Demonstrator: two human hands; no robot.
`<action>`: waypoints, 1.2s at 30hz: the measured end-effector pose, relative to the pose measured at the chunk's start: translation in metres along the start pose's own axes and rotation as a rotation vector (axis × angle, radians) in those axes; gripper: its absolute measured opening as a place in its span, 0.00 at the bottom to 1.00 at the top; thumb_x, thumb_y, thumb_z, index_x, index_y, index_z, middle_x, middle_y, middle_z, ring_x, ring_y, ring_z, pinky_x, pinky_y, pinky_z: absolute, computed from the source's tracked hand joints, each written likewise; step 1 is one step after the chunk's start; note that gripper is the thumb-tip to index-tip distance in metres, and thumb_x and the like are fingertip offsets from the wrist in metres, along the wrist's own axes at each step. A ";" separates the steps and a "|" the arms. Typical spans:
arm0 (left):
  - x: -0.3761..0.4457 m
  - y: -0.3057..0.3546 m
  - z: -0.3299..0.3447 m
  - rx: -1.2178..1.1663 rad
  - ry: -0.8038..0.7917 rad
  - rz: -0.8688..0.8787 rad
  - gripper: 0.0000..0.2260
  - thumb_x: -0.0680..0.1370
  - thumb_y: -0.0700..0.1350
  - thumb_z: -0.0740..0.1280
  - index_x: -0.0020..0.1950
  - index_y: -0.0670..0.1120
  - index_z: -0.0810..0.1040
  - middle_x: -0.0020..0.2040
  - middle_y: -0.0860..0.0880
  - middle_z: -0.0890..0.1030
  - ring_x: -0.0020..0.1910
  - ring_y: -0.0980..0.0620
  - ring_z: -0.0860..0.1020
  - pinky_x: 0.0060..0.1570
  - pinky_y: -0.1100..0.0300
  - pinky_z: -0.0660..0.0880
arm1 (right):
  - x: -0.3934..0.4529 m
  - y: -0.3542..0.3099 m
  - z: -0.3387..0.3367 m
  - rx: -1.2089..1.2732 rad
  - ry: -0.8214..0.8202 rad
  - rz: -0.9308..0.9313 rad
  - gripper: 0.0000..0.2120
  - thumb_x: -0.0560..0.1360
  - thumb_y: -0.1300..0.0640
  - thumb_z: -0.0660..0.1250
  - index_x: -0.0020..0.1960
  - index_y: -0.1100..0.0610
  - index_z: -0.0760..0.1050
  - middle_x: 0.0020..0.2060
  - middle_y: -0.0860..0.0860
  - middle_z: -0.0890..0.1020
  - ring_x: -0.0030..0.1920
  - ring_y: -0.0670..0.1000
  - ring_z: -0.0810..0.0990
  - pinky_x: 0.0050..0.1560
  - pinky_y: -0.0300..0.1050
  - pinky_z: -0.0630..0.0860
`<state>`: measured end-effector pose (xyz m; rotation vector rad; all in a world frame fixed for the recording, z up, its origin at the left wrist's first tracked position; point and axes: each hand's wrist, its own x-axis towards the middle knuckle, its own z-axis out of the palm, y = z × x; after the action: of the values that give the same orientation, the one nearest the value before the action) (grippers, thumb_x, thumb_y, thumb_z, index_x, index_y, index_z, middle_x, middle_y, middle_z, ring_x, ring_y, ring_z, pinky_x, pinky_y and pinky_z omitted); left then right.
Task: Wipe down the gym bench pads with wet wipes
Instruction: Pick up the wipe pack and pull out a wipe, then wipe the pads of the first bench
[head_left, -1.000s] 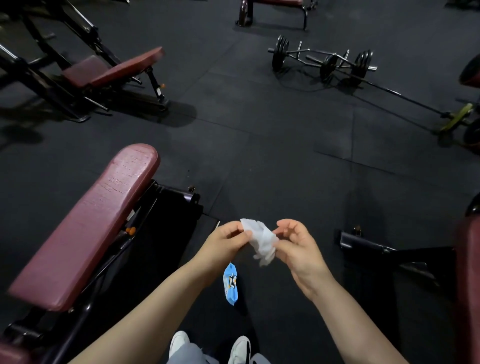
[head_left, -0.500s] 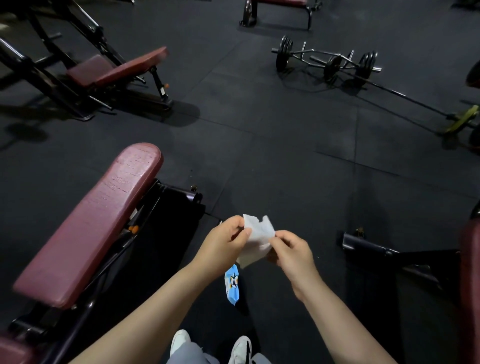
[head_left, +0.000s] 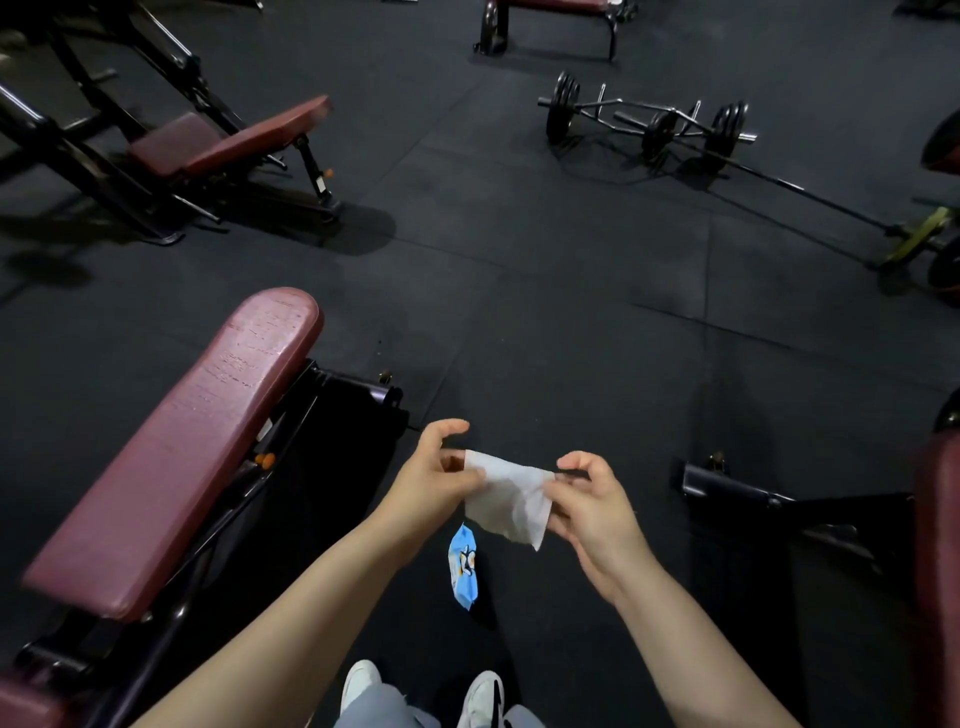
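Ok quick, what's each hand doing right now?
Left hand: pinching the left edge of the wipe.
Right hand: pinching the wipe's right edge.

White wipe (head_left: 511, 499), maroon bench pad (head_left: 176, 447), blue packet (head_left: 464, 571), black floor (head_left: 519, 260).

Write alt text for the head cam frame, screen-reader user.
Seen from above, a person's left hand and right hand pinch opposite edges of a white wet wipe, spreading it open over a black gym floor. A maroon bench pad slopes at the left; a blue wipe packet appears below the wipe.
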<state>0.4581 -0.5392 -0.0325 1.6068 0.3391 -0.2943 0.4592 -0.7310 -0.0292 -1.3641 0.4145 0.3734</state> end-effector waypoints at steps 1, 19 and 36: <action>-0.001 0.001 0.000 0.061 -0.009 0.017 0.25 0.67 0.44 0.71 0.65 0.52 0.73 0.52 0.46 0.82 0.51 0.50 0.81 0.53 0.54 0.79 | 0.000 0.000 -0.001 -0.117 0.007 -0.045 0.11 0.75 0.69 0.64 0.53 0.55 0.75 0.48 0.57 0.81 0.48 0.54 0.82 0.49 0.53 0.82; 0.004 0.008 -0.015 0.794 -0.126 0.247 0.08 0.79 0.47 0.66 0.45 0.46 0.82 0.40 0.55 0.81 0.41 0.57 0.77 0.44 0.59 0.73 | 0.003 -0.017 -0.016 -1.050 -0.064 -0.336 0.06 0.77 0.51 0.63 0.46 0.46 0.78 0.44 0.41 0.78 0.44 0.40 0.77 0.43 0.36 0.74; -0.001 -0.010 -0.058 0.710 0.243 0.491 0.10 0.78 0.48 0.70 0.59 0.50 0.82 0.54 0.57 0.83 0.53 0.60 0.76 0.55 0.67 0.71 | 0.027 0.008 0.110 -0.032 -0.215 0.068 0.12 0.79 0.56 0.61 0.52 0.62 0.80 0.47 0.58 0.85 0.51 0.56 0.84 0.53 0.50 0.80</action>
<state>0.4526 -0.4812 -0.0382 2.3677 0.0011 0.1890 0.4865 -0.6206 -0.0318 -1.3272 0.2778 0.5798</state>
